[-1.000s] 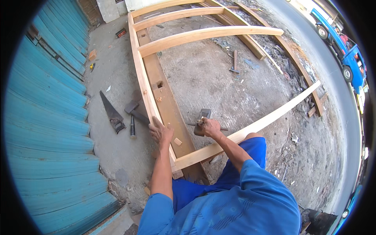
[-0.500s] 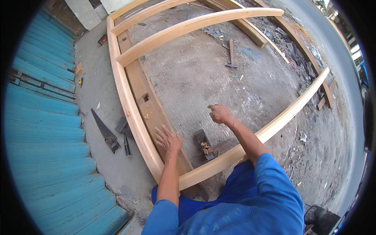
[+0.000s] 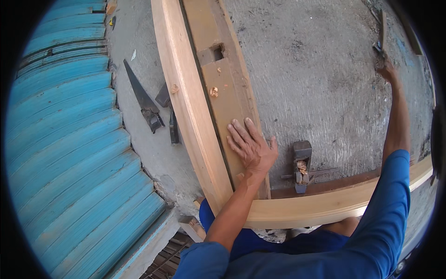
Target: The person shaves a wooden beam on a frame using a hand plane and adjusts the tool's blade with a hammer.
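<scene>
Two hands set well apart over a timber frame

Clock positions are taken from the middle of the view. The left hand (image 3: 253,146) is held open near one o'clock, its fingers spread and laid over a brown plank (image 3: 239,100); nothing is gripped by it. The right hand (image 3: 387,70) is stretched out to two o'clock, where a hammer (image 3: 383,28) is reached at its dark head; whether the hammer is gripped or only touched cannot be told.

The brown plank is run from twelve o'clock toward five, and it is pierced by a square hole (image 3: 217,52) near twelve. Loose shavings (image 3: 213,92) are scattered on it below the hole. Along its left side a pale beam (image 3: 186,107) is laid, and at four o'clock a second pale beam (image 3: 316,207) is set crosswise, passed over by both forearms.

Between three and four o'clock, a wood plane (image 3: 303,149) is left on the concrete ground (image 3: 297,93), with curled shavings lodged in its opening. At ten o'clock a handsaw (image 3: 139,93) is laid flat, with a dark-handled tool (image 3: 173,128) placed near it. Nine o'clock is filled by blue slats (image 3: 69,153).
</scene>
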A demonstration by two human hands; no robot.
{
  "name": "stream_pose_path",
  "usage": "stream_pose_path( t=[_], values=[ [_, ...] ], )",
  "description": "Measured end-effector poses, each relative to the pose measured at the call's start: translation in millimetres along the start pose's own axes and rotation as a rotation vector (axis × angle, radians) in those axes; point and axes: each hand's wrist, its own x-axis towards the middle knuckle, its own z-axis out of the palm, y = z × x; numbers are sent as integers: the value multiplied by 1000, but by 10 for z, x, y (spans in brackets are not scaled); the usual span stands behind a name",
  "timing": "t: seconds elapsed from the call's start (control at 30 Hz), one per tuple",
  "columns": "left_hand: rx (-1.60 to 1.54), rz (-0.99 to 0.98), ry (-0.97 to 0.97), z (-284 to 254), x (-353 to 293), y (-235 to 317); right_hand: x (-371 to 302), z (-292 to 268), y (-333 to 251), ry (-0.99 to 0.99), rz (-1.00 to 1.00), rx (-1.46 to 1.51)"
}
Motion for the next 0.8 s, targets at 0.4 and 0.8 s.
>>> stream_pose_path(
  t=[0.4,0.8],
  values=[
    [-11,-41,3,-65,-43,-41,-992,-484,-1261,-154,56,-247],
    [-35,-60,-27,-134,-21,-35,-2783,303,-1506,35,288,176]
  ],
)
